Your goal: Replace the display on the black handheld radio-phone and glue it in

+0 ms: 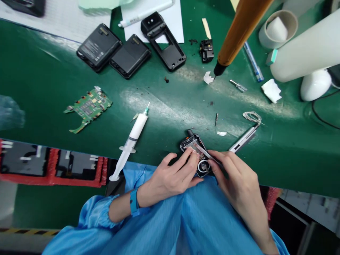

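Observation:
At the table's front edge lies an opened black handheld radio [204,168] with a stubby antenna, a silvery plate and a white ring inside. My left hand [170,173] rests over its left side, fingertips pressed together on the plate, steadying it. Pinched in my right hand [239,173] is a pair of metal tweezers [205,151], their tips touching the plate's upper part. My fingers hide some of the radio's middle. Right of it lies a grey-white utility knife [244,138] near a coil of thin wire [252,116].
Left are a large white syringe [132,136] and a green circuit board [90,106]. Black battery packs [99,46] and an empty black housing [170,49] lie farther back. An orange electric screwdriver [236,35] hangs above the table. Red trays [53,177] sit below the edge.

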Demonstrator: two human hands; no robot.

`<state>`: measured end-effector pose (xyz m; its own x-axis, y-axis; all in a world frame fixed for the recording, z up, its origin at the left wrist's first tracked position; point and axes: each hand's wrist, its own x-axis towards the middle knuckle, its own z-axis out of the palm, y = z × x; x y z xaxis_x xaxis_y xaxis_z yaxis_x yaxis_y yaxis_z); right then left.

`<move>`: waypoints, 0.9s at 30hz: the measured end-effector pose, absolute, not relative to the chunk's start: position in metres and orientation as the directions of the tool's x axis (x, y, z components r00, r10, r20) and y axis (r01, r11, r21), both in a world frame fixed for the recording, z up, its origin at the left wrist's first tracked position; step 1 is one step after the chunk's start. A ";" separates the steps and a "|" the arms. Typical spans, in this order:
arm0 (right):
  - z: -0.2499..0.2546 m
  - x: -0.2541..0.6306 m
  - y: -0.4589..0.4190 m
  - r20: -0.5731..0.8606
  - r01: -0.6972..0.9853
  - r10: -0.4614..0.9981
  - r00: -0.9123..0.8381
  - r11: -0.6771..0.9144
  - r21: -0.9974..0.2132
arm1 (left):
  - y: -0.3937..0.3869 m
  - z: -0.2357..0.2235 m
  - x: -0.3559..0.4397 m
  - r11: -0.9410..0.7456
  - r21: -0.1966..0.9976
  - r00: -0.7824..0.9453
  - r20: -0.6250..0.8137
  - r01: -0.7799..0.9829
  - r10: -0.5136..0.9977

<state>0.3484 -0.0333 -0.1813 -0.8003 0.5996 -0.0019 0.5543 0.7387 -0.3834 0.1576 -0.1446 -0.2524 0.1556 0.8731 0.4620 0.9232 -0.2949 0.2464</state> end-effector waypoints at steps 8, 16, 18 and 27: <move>-0.173 0.349 -0.031 0.079 0.553 0.708 -0.702 0.611 -0.566 | -0.138 -0.249 0.165 -0.267 0.296 0.087 0.506 0.917 0.858; -0.178 0.359 -0.027 0.106 0.555 0.832 -0.544 0.452 -0.698 | -0.136 -0.246 0.165 -0.265 0.319 0.065 0.522 0.910 0.850; -0.180 0.363 -0.030 0.088 0.550 0.900 -0.426 0.335 -0.765 | -0.136 -0.247 0.164 -0.269 0.317 0.069 0.522 0.909 0.850; -0.180 0.363 -0.018 0.105 0.572 0.788 -0.607 0.525 -0.630 | -0.136 -0.250 0.159 -0.284 0.337 0.080 0.507 0.898 0.858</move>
<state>0.3629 -0.0183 -0.1795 -0.6072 0.7875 0.1055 0.5717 0.5252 -0.6304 0.1592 -0.1361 -0.2496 0.0805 0.8579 0.5074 0.8978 -0.2836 0.3371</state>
